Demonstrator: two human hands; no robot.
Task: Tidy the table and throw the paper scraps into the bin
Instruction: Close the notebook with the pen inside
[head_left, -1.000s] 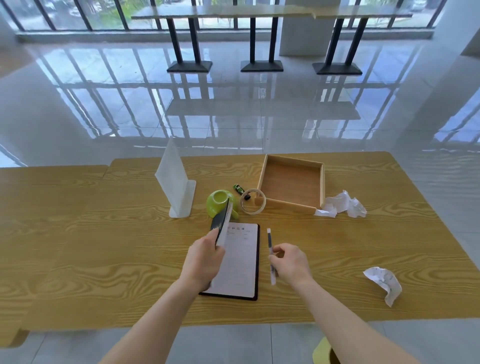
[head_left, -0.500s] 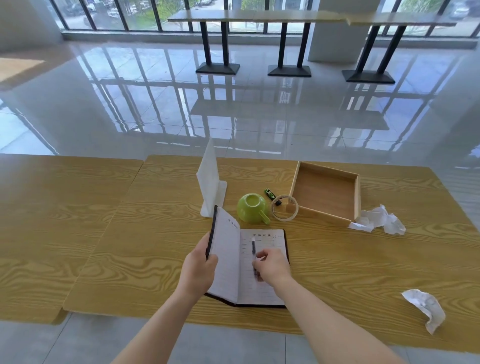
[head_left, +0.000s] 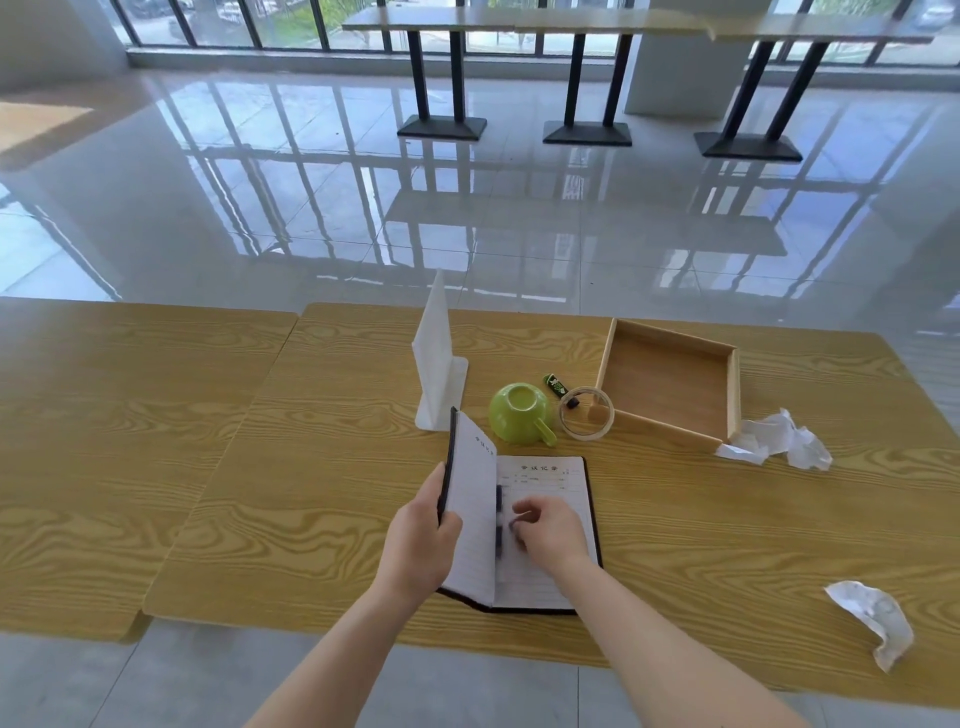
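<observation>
A black notebook (head_left: 550, 483) lies open on the wooden table (head_left: 311, 467) in front of me. My left hand (head_left: 421, 540) grips its left cover and holds it raised upright. A dark pen (head_left: 499, 499) lies along the fold between the pages. My right hand (head_left: 550, 530) hovers over the right page with its fingers curled close beside the pen; blur hides whether they touch it. One crumpled paper scrap (head_left: 779, 441) rests by the tray's near right corner. Another paper scrap (head_left: 872, 618) sits near the table's front right edge. No bin is in view.
Behind the notebook stand a green cup (head_left: 519, 415), a tape roll (head_left: 586, 415), a small green stick (head_left: 556, 385) and a white upright sign holder (head_left: 436, 353). An empty wooden tray (head_left: 670, 332) sits at the back right. A second table joins on the left.
The right hand carried the pen from beside the notebook onto the page and into the fold. The left hand kept the cover raised. My view shifted left and up.
</observation>
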